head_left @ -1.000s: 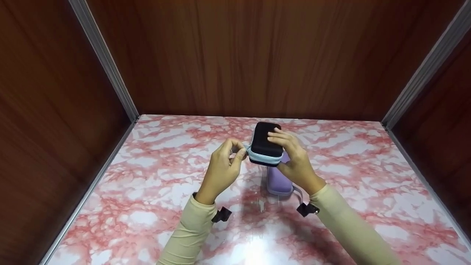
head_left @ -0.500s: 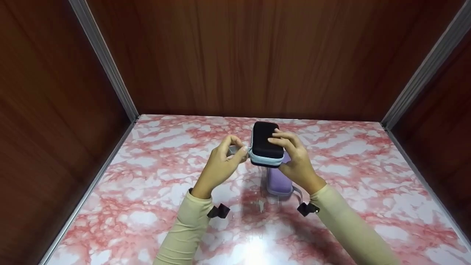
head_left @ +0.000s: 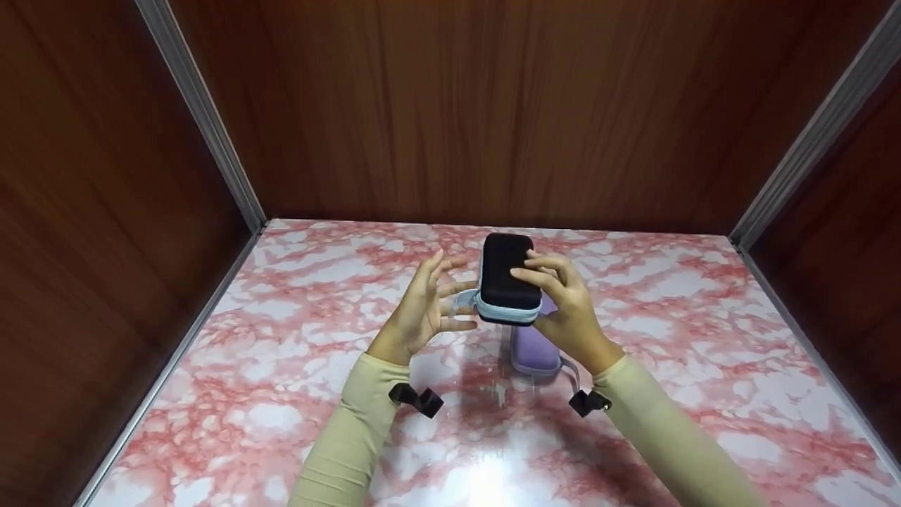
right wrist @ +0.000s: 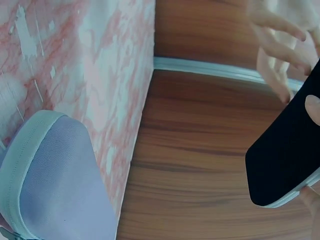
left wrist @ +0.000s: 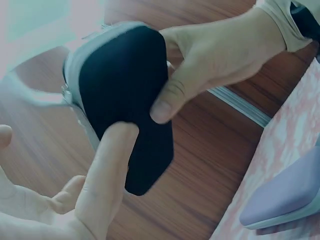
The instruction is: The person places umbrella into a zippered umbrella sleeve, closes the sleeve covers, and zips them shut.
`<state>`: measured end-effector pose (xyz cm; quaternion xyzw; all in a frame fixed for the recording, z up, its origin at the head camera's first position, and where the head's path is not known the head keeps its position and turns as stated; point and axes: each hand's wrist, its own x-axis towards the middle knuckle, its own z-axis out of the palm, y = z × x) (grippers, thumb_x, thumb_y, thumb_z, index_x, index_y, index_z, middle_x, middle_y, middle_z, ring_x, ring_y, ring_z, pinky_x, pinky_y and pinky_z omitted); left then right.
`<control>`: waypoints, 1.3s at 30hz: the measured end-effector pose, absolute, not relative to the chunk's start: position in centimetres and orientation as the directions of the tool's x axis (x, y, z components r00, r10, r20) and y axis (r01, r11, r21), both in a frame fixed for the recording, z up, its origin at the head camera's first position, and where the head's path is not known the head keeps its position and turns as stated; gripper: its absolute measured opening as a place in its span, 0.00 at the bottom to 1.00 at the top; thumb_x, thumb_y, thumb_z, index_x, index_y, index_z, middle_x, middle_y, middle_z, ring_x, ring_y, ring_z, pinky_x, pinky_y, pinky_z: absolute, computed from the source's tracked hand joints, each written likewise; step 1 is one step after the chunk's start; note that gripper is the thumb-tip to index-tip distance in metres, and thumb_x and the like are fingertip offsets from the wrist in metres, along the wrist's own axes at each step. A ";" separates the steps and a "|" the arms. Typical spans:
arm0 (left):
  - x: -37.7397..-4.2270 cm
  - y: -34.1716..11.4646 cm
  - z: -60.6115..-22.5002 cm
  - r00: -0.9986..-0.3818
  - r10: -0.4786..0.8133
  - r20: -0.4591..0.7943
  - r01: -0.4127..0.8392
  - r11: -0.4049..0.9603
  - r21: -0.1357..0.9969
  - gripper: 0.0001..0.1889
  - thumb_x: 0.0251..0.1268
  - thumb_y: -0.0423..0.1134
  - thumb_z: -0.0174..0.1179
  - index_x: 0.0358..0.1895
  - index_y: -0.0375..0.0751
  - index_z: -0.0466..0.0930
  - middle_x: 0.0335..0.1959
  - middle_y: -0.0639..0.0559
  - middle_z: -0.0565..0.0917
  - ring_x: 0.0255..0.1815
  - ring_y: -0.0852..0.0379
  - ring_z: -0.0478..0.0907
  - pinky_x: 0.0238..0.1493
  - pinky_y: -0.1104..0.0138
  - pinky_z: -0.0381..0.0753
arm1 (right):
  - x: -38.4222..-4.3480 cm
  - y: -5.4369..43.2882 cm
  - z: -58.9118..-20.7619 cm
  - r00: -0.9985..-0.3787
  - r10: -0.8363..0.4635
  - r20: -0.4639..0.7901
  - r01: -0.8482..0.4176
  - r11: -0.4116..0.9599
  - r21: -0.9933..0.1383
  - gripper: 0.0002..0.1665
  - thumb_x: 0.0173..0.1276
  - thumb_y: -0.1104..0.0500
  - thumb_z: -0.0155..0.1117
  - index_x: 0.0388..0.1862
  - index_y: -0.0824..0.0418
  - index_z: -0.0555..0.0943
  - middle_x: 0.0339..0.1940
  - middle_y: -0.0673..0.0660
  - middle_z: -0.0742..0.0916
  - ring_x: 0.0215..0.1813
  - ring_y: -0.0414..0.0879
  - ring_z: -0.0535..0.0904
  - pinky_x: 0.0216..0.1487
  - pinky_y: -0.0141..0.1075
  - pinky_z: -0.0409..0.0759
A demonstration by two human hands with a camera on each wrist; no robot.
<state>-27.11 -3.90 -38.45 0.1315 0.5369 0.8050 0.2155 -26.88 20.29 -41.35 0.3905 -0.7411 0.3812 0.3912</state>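
My right hand (head_left: 570,310) grips a black zippered case (head_left: 507,271) with a light blue zip band, holding it above the table. Its thumb (left wrist: 172,97) lies across the case's underside in the left wrist view. My left hand (head_left: 415,310) is beside the case's left side, fingers spread and holding nothing. A light blue wrist strap (head_left: 463,301) sticks out from the case's left side, in front of those fingers. In the left wrist view the left thumb (left wrist: 110,165) overlaps the case; contact cannot be judged. A purple zippered case (head_left: 535,348) lies on the table below, partly hidden.
The table (head_left: 281,352) has a red and white marbled top. Brown wood-grain panels (head_left: 450,113) enclose it at the back and both sides, with metal strips (head_left: 204,113) at the corners. A grey strap (head_left: 571,367) trails from the purple case's near right end.
My left hand has let go of the strap by the black case, and its pinched fingers have spread. The black case has dipped slightly in my right hand's grip. The purple case has stayed put.
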 end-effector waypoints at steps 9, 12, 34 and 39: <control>-26.8 -3.2 -38.7 -0.861 0.509 -0.017 -0.154 -0.230 0.961 0.38 0.68 0.53 0.58 0.76 0.44 0.55 0.64 0.34 0.71 0.52 0.45 0.79 0.43 0.52 0.84 | -27.0 20.1 -41.8 -0.390 -0.309 0.868 -0.877 0.411 -0.248 0.34 0.49 0.72 0.80 0.57 0.55 0.84 0.57 0.62 0.78 0.64 0.60 0.74 0.60 0.46 0.77; -26.6 -3.2 -38.7 -0.857 0.516 0.011 -0.136 -0.246 0.960 0.41 0.66 0.48 0.61 0.78 0.42 0.52 0.59 0.35 0.76 0.48 0.47 0.81 0.38 0.58 0.85 | -27.1 20.0 -42.0 -0.390 -0.316 0.865 -0.880 0.406 -0.249 0.37 0.49 0.73 0.79 0.60 0.54 0.83 0.58 0.62 0.78 0.64 0.61 0.74 0.60 0.44 0.78; -26.4 -3.6 -39.2 -0.905 0.399 0.148 0.015 -0.319 0.948 0.45 0.60 0.32 0.64 0.80 0.41 0.51 0.62 0.31 0.67 0.51 0.44 0.80 0.48 0.61 0.83 | -26.5 19.9 -41.1 -0.692 -0.311 0.652 -0.721 0.244 -0.649 0.40 0.64 0.78 0.61 0.75 0.71 0.62 0.68 0.68 0.74 0.61 0.56 0.77 0.59 0.43 0.79; -26.7 -4.0 -39.7 -0.911 0.390 0.130 0.014 -0.286 0.958 0.46 0.59 0.34 0.66 0.80 0.42 0.52 0.66 0.31 0.64 0.55 0.42 0.77 0.49 0.60 0.82 | -26.1 20.3 -40.3 -0.875 -0.303 0.377 -0.429 0.127 -0.894 0.32 0.77 0.65 0.56 0.77 0.65 0.63 0.65 0.66 0.77 0.54 0.52 0.82 0.53 0.45 0.82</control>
